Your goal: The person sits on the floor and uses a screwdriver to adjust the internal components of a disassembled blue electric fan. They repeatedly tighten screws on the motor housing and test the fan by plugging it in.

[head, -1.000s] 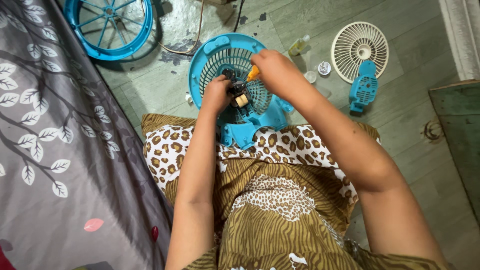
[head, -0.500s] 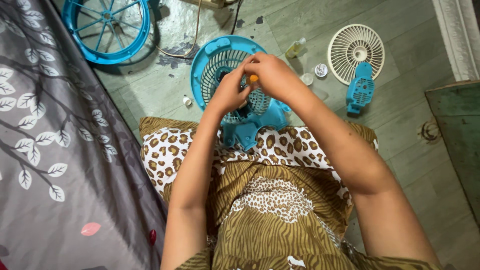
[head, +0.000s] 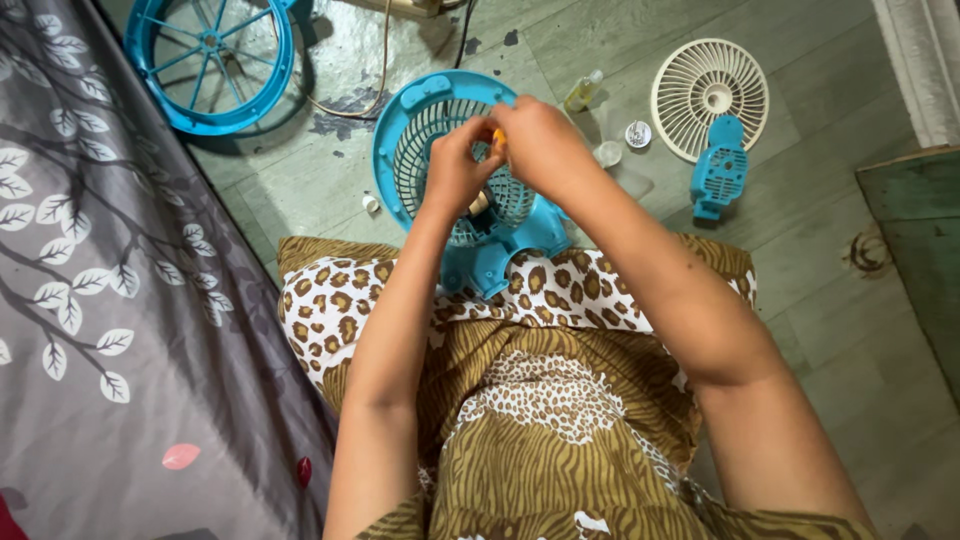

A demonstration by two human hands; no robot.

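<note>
**Two hands meet over the blue fan housing**

The blue fan housing (head: pixel 470 190) lies on the floor with its lower part against the person's knees, at the edge of the animal-print cloth (head: pixel 520 400). It lies flat with the grille side up, probably so that both hands can work on its centre from above.

The left hand (head: pixel 455 170) is over the middle of the housing, with fingers curled in; what it pinches is hidden, so I cannot tell if it holds something. The right hand (head: pixel 545 145) is also half closed, just beside the left one and touching it, and a small orange thing (head: pixel 498 137) shows between them, seemingly held by the right fingers. Its kind I cannot tell.

Counted around the housing: one blue round grille (head: pixel 210 60), well apart to the upper left; one white round grille (head: pixel 710 98), to the upper right; one small blue cover part (head: pixel 720 165), touching the lower edge of that white grille; one small bottle (head: pixel 583 92) just beyond the housing rim; one small round cap (head: pixel 637 133) between the bottle and the white grille; one tiny white piece (head: pixel 371 203) just left of the housing. The parts appear spread out within reach. A grey sheet with leaves (head: pixel 110 300) is to the left of the housing.
</note>
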